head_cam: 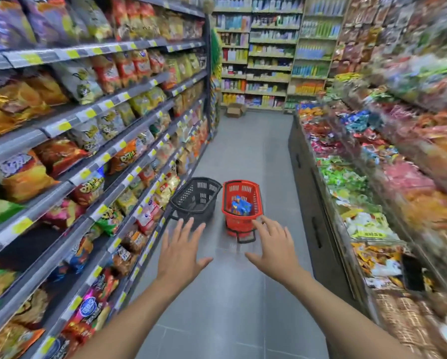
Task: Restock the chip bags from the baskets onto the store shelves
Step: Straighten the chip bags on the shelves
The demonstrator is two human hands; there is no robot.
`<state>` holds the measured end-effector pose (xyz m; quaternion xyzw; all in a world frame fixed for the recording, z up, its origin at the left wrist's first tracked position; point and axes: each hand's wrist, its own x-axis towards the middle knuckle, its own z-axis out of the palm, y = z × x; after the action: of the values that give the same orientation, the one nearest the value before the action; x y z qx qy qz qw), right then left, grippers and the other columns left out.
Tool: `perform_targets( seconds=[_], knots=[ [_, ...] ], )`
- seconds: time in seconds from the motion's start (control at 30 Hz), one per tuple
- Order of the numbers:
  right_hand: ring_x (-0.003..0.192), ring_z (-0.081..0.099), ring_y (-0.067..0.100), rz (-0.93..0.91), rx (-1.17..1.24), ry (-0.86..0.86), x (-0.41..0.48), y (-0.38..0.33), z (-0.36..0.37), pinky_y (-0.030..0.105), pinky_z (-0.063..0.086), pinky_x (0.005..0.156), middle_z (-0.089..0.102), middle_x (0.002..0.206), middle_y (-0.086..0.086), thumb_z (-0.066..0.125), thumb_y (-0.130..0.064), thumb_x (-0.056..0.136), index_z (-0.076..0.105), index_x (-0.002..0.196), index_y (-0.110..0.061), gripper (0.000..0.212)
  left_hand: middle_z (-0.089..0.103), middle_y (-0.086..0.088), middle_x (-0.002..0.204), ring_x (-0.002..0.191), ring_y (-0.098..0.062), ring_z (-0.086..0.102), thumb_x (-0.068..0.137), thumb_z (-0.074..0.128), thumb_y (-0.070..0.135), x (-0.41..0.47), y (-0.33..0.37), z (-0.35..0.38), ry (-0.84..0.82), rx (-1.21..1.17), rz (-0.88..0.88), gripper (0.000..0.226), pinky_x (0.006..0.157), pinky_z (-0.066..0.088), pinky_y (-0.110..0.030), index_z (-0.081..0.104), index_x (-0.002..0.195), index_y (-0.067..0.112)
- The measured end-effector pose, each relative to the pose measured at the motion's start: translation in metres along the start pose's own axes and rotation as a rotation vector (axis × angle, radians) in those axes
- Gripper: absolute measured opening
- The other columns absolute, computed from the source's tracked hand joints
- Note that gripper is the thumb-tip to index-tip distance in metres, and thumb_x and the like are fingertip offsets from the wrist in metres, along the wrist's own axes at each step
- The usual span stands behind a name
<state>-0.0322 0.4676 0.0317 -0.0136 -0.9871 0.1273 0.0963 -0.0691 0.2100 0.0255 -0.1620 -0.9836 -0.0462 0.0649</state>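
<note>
Two baskets stand on the grey aisle floor ahead of me. The red basket (243,215) holds a blue chip bag (240,205). To its left the black basket (195,199) looks to have nothing in it. My left hand (182,251) and my right hand (275,246) are stretched out in front of me with fingers spread, holding nothing. Both hands are short of the baskets; my right fingertips overlap the red basket's near rim in the view. Shelves of chip bags (93,141) run along the left side.
On the right a long counter (372,203) with heaps of wrapped sweets lines the aisle. A cardboard box (235,110) sits on the floor at the far end, before shelves of bottles (271,47). The floor between me and the baskets is bare tile.
</note>
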Motion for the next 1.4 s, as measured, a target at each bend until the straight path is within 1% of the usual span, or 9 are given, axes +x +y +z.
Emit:
perform_targets(
  seconds=[0.2,0.33,0.5,0.63,0.7,0.77,0.93,1.27,1.4],
  knots=[
    [0.15,0.032,0.028,0.101,-0.048,-0.015,0.073,0.052,0.009,0.055,0.023,0.121,0.037,0.16,0.007,0.072,-0.057,0.082,0.04,0.154,-0.023,0.086,0.049,-0.007,0.159,0.151,-0.032,0.041,0.069,0.082,0.07,0.104,0.013,0.033,-0.068,-0.057,0.091,0.098,0.116,0.037,-0.062,0.054,0.151,0.026],
    [0.151,0.029,0.028,0.158,-0.06,-0.043,0.125,0.075,0.021,0.054,0.021,0.122,0.034,0.162,0.006,0.073,-0.056,0.081,0.039,0.155,-0.022,0.088,0.016,-0.003,0.174,0.162,-0.027,0.008,0.089,0.064,0.069,0.172,0.019,0.05,-0.079,-0.09,0.15,0.095,0.128,0.012,-0.057,0.023,0.165,0.03],
    [0.151,0.03,0.028,0.218,-0.065,-0.062,0.183,0.112,0.039,0.053,0.021,0.122,0.034,0.163,0.005,0.073,-0.056,0.081,0.038,0.156,-0.024,0.088,-0.003,0.001,0.176,0.162,-0.023,-0.008,0.095,0.054,0.068,0.249,0.036,0.072,-0.155,-0.113,0.193,0.092,0.129,-0.001,-0.053,0.007,0.167,0.034],
    [0.151,0.03,0.027,0.238,-0.072,-0.088,0.242,0.15,0.054,0.053,0.022,0.122,0.033,0.163,0.004,0.074,-0.054,0.081,0.038,0.155,-0.025,0.088,0.005,0.0,0.176,0.162,-0.025,0.0,0.092,0.061,0.066,0.319,0.05,0.097,-0.168,-0.107,0.218,0.093,0.128,0.002,-0.055,0.014,0.166,0.034],
    [0.149,0.034,0.029,0.234,-0.077,-0.099,0.277,0.175,0.065,0.055,0.025,0.12,0.037,0.161,0.006,0.075,-0.055,0.08,0.041,0.154,-0.024,0.087,0.019,-0.002,0.174,0.161,-0.028,0.015,0.086,0.069,0.066,0.358,0.057,0.113,-0.169,-0.1,0.217,0.095,0.126,0.014,-0.059,0.026,0.164,0.033],
    [0.146,0.039,0.03,0.219,-0.085,-0.101,0.318,0.203,0.076,0.056,0.029,0.118,0.041,0.159,0.008,0.073,-0.057,0.079,0.044,0.153,-0.023,0.086,0.028,-0.003,0.171,0.159,-0.029,0.024,0.082,0.073,0.065,0.4,0.066,0.128,-0.172,-0.104,0.205,0.095,0.123,0.022,-0.061,0.033,0.162,0.031],
    [0.151,0.03,0.027,0.192,-0.041,-0.162,0.429,0.265,0.09,0.051,0.023,0.122,0.033,0.163,0.005,0.064,-0.062,0.084,0.035,0.157,-0.025,0.087,-0.001,0.003,0.176,0.162,-0.022,-0.004,0.096,0.055,0.065,0.504,0.09,0.152,-0.224,-0.1,0.108,0.091,0.129,0.003,-0.053,0.007,0.166,0.035],
    [0.152,0.026,0.022,0.118,-0.004,-0.335,0.597,0.333,0.143,0.051,0.027,0.123,0.028,0.165,0.0,0.059,-0.074,0.077,0.026,0.158,-0.031,0.097,0.013,0.0,0.175,0.162,-0.024,0.003,0.089,0.065,0.063,0.651,0.098,0.21,-0.258,-0.209,-0.054,0.094,0.128,0.01,-0.051,0.021,0.165,0.03],
    [0.153,0.022,0.021,0.095,-0.003,-0.426,0.66,0.348,0.175,0.048,0.025,0.124,0.023,0.167,-0.001,0.058,-0.077,0.078,0.024,0.159,-0.031,0.099,0.003,0.0,0.176,0.162,-0.024,-0.005,0.093,0.063,0.062,0.703,0.081,0.241,-0.338,-0.235,-0.11,0.095,0.129,0.003,-0.048,0.013,0.167,0.029]
  ],
)
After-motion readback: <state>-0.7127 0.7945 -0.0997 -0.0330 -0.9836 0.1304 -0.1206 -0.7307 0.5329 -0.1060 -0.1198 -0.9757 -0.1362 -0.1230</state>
